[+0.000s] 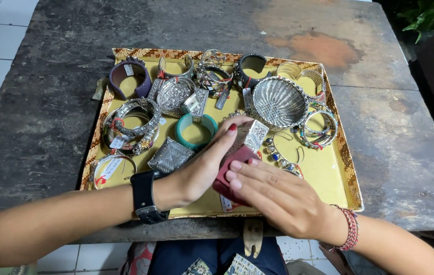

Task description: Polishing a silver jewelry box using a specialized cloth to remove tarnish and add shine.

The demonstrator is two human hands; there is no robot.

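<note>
Already both hands meet at the front middle of the shallow yellow tray with a woven patterned rim [335, 179], over a dark red, flat, cuff-like piece [237, 159]. The left hand [204, 165], with a black watch at the wrist, curls its fingers around the piece's far side, thumb stretched towards the tray's centre. The right hand [273, 196], with a red braided wristband, lies flat on the piece with its fingers extended, pressing rather than gripping.

As I judge it, the handling is at an early stage: the piece sits low, near the tray's front edge, and everything else looks untouched, including the teal bangle [195, 131] near the centre, the purple cuff [129, 77] at the far left corner and the silver ribbed bowl-shaped piece [279, 103] towards the right.

Most of the red piece is covered by the hands, so its full shape is unclear. A tag peeking out beneath it is unreadable.
</note>
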